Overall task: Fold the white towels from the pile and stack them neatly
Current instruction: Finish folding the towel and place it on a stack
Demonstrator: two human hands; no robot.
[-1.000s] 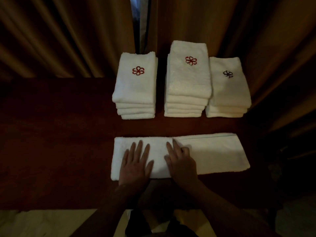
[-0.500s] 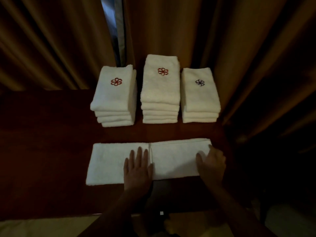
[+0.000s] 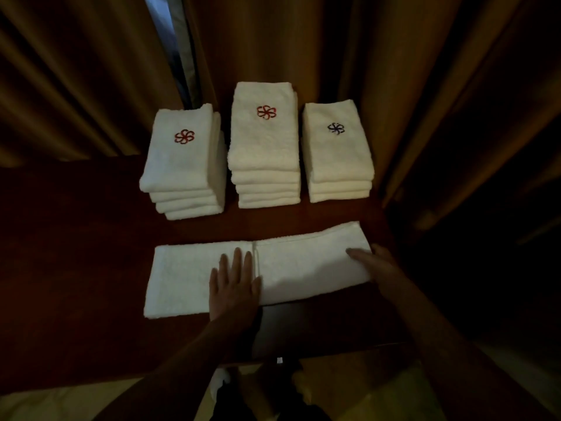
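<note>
Fingers (image 3: 235, 262) of the left hand (image 3: 233, 287) lie straight and flat on the white towel (image 3: 303, 262), holding nothing, tips just beside its folded seam. The right hand (image 3: 376, 262) grips the towel's right end, thumb on top, remaining fingers hidden behind the edge. The towel lies lengthwise on the dark table (image 3: 76, 253). Beyond the fingertips stand three folded stacks: left stack (image 3: 182, 165) and middle stack (image 3: 264, 141) with red emblems, right stack (image 3: 337, 147) with a dark emblem. Curtains (image 3: 303, 41) hang behind.
</note>
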